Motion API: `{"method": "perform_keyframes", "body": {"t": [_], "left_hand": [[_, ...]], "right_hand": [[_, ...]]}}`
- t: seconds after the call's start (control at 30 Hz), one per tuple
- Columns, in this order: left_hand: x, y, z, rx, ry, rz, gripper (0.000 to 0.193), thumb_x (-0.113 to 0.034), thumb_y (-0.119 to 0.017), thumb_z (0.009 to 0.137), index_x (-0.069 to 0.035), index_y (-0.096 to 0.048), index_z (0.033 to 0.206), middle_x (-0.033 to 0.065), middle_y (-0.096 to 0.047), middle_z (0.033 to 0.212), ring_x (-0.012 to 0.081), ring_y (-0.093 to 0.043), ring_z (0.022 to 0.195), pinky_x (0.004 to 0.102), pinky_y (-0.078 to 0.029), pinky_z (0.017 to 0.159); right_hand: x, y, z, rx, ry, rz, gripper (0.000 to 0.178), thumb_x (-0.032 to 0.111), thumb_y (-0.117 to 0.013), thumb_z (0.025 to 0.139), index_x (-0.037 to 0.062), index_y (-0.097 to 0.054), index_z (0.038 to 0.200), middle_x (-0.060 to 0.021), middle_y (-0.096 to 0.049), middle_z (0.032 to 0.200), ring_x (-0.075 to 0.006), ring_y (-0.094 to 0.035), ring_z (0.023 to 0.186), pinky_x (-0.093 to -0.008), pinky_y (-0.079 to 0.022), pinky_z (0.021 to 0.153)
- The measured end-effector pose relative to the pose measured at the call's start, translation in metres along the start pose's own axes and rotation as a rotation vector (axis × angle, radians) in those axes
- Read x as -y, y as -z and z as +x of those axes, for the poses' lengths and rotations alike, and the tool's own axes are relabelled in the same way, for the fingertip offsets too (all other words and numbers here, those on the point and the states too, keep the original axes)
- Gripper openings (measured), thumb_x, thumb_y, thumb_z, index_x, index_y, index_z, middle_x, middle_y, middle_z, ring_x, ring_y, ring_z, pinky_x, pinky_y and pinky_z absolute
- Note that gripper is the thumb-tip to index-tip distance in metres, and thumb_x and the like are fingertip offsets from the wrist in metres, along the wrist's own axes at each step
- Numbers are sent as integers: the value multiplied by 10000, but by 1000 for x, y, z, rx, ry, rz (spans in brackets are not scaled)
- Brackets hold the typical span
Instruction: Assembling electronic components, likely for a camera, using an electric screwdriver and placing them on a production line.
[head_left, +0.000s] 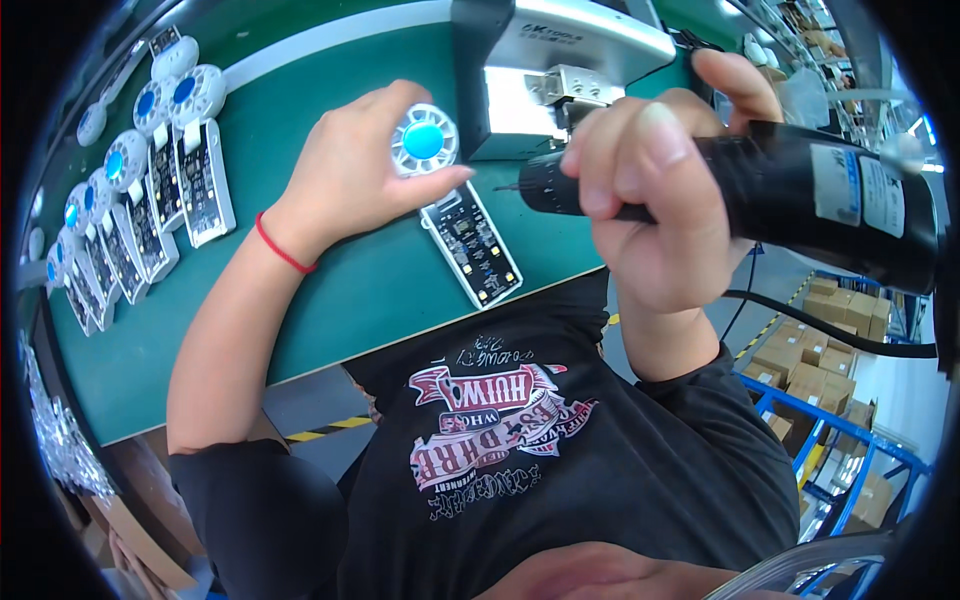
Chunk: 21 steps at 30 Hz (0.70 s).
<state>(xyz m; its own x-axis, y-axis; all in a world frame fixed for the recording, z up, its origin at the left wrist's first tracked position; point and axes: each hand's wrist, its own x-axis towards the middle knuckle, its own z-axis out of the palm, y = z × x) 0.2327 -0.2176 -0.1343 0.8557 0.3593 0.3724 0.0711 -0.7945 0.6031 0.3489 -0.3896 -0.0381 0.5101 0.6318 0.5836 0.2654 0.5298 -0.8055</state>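
Note:
My left hand (362, 160) grips a white device (470, 245) by its round vented head, thumb on one side and fingers curled behind. A bright blue disc (423, 141) fills the middle of that head. The device's handle half is uncovered, showing a black circuit board with small parts, and it slants toward me over the green bench. In my right hand (660, 190) is a black electric screwdriver (745, 185), held sideways above the bench. Its thin bit (507, 187) points left, a short way right of the device and apart from it.
Several similar devices (205, 185) lie in a row along the left of the green bench (340, 310). A boxy bench machine (520, 100) with a metal bracket stands at the back. The screwdriver's black cable (830, 335) trails right. Blue shelving (830, 425) with cartons is beyond.

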Motion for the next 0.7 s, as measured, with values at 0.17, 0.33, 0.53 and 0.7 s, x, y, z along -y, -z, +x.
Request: {"method": "perform_keyframes", "body": {"t": [0.17, 0.33, 0.53, 0.7], "left_hand": [[2, -3, -2, -25, -20, 23, 540, -380, -865, 771, -28, -632, 1107, 133, -716, 909, 275, -691, 702, 348, -558, 652], [3, -5, -3, -36, -32, 32, 552, -387, -864, 773, -28, -626, 1117, 142, -716, 914, 277, -695, 704, 351, -560, 646], [4, -8, -2, -51, -68, 20, 564, -396, -860, 780, -30, -620, 1136, 138, -718, 933, 290, -698, 706, 360, -562, 647], [6, -10, -1, -105, -187, 66, 550, -399, -855, 784, -37, -627, 1129, 121, -720, 958, 278, -703, 710, 344, -562, 646]], "right_hand": [[-11, 8, -6, 106, -54, -36, 497, -2, -530, 940, 12, -403, 1420, -65, -585, 702, -161, -544, 522, -322, -514, 600], [-18, 7, -10, 116, -68, -27, 495, -12, -533, 931, 18, -411, 1410, -67, -596, 716, -161, -545, 523, -324, -514, 597], [-22, 18, -10, 208, -53, -55, 493, -31, -547, 912, 18, -424, 1387, -70, -610, 729, -164, -546, 523, -326, -509, 585], [-28, 10, -9, 174, -162, -15, 463, -48, -557, 889, 29, -452, 1333, -75, -595, 716, -171, -547, 522, -327, -509, 591]]}}
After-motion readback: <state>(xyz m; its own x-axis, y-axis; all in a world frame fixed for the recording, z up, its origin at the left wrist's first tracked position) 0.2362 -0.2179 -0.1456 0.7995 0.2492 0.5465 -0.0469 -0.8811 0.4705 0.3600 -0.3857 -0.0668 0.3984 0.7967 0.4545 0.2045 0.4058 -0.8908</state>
